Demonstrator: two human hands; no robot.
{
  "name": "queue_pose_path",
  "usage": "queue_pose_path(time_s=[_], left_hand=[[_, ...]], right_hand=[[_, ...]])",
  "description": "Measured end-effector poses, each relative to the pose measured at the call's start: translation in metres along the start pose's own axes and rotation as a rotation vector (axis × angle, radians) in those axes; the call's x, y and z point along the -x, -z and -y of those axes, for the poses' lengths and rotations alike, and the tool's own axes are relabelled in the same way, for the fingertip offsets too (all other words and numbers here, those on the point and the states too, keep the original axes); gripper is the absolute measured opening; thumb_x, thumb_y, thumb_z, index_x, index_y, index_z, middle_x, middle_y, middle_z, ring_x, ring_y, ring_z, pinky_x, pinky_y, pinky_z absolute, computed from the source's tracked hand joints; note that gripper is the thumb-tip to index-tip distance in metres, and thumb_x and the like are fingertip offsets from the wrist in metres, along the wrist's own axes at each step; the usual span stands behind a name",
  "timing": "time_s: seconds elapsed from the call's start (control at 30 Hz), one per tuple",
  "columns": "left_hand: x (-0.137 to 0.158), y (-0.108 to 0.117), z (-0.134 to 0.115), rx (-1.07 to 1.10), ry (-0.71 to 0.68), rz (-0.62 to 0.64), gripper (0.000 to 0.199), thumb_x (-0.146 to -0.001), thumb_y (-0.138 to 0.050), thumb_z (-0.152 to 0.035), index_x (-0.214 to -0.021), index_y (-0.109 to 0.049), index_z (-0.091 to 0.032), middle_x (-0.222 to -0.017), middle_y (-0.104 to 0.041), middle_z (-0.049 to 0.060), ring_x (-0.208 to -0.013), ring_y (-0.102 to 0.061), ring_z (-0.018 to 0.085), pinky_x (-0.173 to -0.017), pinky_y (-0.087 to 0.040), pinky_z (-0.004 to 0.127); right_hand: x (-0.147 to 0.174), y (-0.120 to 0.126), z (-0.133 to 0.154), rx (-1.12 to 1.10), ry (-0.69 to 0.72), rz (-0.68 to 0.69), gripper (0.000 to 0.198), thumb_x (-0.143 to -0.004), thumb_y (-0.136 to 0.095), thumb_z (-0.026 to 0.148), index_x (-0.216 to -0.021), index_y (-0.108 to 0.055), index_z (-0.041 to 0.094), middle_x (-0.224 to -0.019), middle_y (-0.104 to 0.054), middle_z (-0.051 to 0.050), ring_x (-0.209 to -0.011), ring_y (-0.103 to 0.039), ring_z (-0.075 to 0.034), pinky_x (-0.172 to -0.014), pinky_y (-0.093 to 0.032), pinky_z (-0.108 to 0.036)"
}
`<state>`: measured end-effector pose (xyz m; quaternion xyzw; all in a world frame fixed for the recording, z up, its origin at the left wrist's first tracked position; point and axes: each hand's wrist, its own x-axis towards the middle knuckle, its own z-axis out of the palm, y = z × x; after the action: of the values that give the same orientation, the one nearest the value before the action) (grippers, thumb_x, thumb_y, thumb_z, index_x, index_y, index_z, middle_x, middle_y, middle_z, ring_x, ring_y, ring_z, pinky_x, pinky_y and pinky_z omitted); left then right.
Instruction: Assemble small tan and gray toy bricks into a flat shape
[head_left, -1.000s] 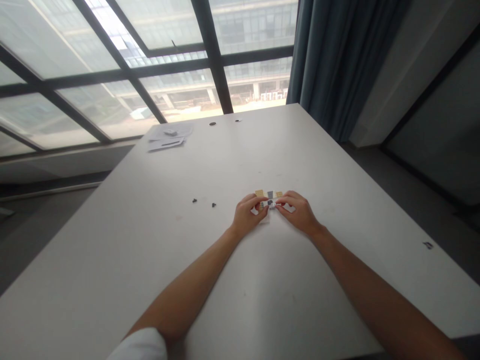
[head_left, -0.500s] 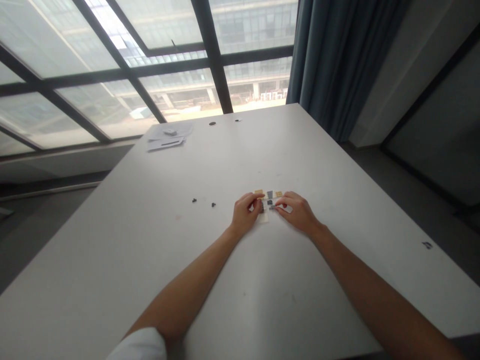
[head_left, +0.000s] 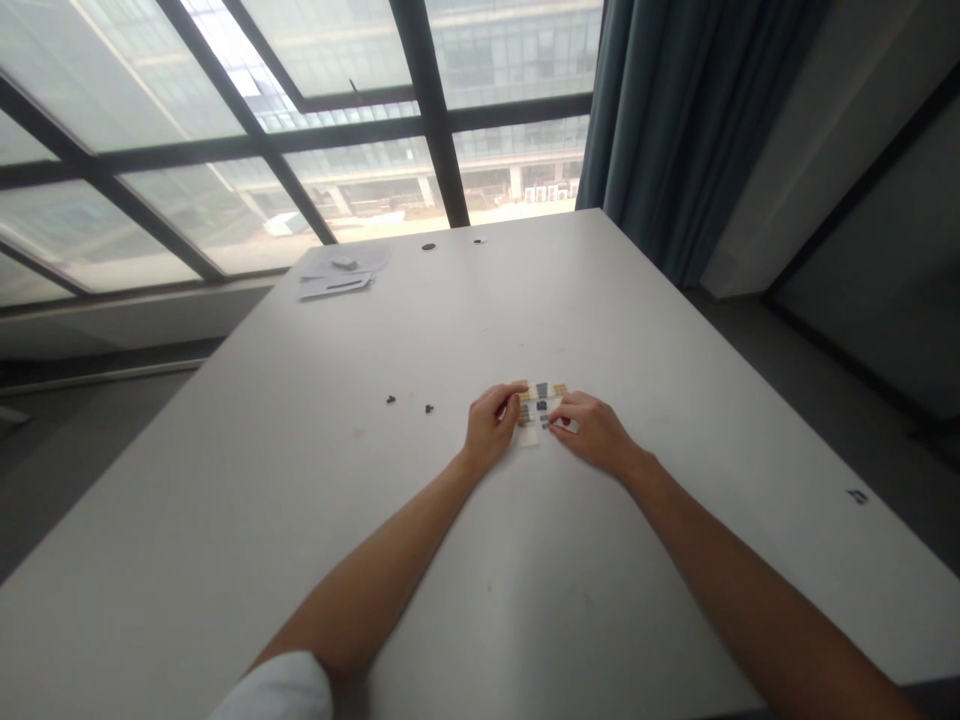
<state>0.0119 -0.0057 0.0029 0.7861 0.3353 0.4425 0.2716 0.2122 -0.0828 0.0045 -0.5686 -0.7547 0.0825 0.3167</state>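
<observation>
From my remote seat I count two bare hands, one left hand [head_left: 493,425] and one right hand [head_left: 598,430], on two forearms [head_left: 397,560], with one white sleeve [head_left: 281,690] in view. Between the hands lie small printed pieces [head_left: 541,390], in yellow and dark grey; they sit too close and too blurred for me to number. I make out two small black parts [head_left: 391,399] on the left, one dark scrap [head_left: 857,496] on the right, one round black disc [head_left: 428,247], at least two paper sheets [head_left: 334,287], one white table [head_left: 420,620] and one blue curtain [head_left: 667,130].
</observation>
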Motion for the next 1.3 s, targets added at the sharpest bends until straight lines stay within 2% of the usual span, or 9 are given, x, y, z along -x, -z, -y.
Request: queue_pose_path(time_s=[0.37, 0.6, 0.73, 0.9, 1.3], left_hand=[[-0.001, 0.003, -0.006, 0.001, -0.039, -0.042, 0.025, -0.098, -0.048, -0.026, -0.1, -0.072, -0.018, -0.077, -0.064, 0.002, -0.066, -0.053, 0.013, -0.064, -0.042, 0.025], [-0.001, 0.001, -0.001, 0.008, -0.051, -0.01, 0.024, -0.097, -0.049, -0.024, -0.096, -0.072, -0.018, -0.075, -0.061, 0.001, -0.066, -0.052, 0.013, -0.063, -0.04, 0.026], [-0.001, 0.001, 0.0, 0.006, -0.048, -0.006, 0.023, -0.097, -0.049, -0.023, -0.095, -0.072, -0.018, -0.074, -0.061, 0.001, -0.066, -0.053, 0.013, -0.063, -0.041, 0.026], [-0.002, 0.002, -0.002, -0.004, -0.043, -0.004, 0.023, -0.096, -0.05, -0.022, -0.094, -0.072, -0.018, -0.074, -0.063, 0.001, -0.067, -0.054, 0.013, -0.064, -0.042, 0.026], [-0.001, 0.001, -0.002, -0.005, -0.026, 0.007, 0.024, -0.096, -0.049, -0.024, -0.095, -0.073, -0.018, -0.077, -0.066, 0.002, -0.068, -0.056, 0.013, -0.066, -0.044, 0.026]], right_hand=[[0.001, -0.001, 0.0, 0.046, -0.032, 0.021, 0.004, -0.083, -0.072, 0.019, -0.085, -0.073, 0.022, -0.085, -0.067, -0.001, -0.083, -0.059, -0.017, -0.08, -0.044, -0.028], [0.0, 0.003, 0.006, 0.067, -0.056, 0.029, 0.0, -0.083, -0.071, 0.022, -0.083, -0.071, 0.022, -0.084, -0.067, -0.001, -0.082, -0.059, -0.016, -0.077, -0.041, -0.026], [0.0, 0.005, 0.013, 0.168, -0.159, 0.022, 0.012, -0.081, -0.072, 0.028, -0.073, -0.065, 0.021, -0.08, -0.066, 0.0, -0.077, -0.057, -0.016, -0.068, -0.036, -0.026], [-0.001, 0.005, 0.019, 0.24, -0.241, 0.075, 0.015, -0.083, -0.068, 0.033, -0.074, -0.065, 0.022, -0.085, -0.069, -0.001, -0.075, -0.058, -0.016, -0.064, -0.033, -0.027], [-0.002, 0.001, 0.022, 0.248, -0.269, 0.068, 0.012, -0.086, -0.067, 0.03, -0.076, -0.07, 0.023, -0.084, -0.07, -0.002, -0.075, -0.06, -0.016, -0.064, -0.037, -0.027]])
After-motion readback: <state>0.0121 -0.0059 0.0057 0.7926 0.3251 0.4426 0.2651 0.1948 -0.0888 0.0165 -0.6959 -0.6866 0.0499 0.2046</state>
